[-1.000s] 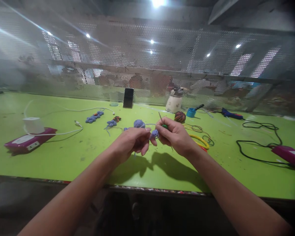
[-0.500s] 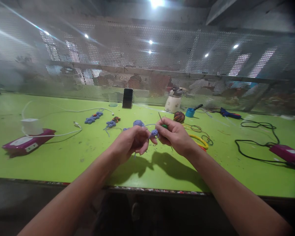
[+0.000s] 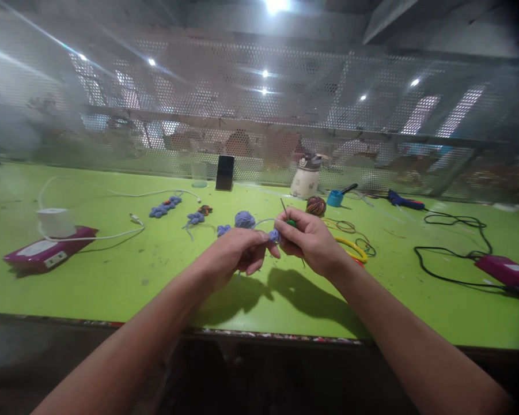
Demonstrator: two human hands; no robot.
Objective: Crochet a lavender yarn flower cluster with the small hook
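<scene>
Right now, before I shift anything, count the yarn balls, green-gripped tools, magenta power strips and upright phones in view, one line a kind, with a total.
Yarn balls: 2, purple ball and multicoloured ball
Green-gripped tool: 1, in the right hand
Magenta power strips: 2, left strip and right strip
Upright phone: 1
Total: 6

A power strip (image 3: 47, 249) lies at the left of the table (image 3: 147, 294), a charger (image 3: 57, 223) on it. At the back, before the mesh screen (image 3: 250, 115), a phone (image 3: 225, 173) stands between a cup (image 3: 199, 176) on the left and a bottle (image 3: 305, 183) on the right. A yarn ball (image 3: 244, 219) lies just beyond the left hand (image 3: 245, 245); a crochet piece (image 3: 275, 236) sits between this hand and the right hand (image 3: 306, 231). A ring (image 3: 353, 249) lies right of the right hand, a glue gun (image 3: 406, 200) farther right and back.
</scene>
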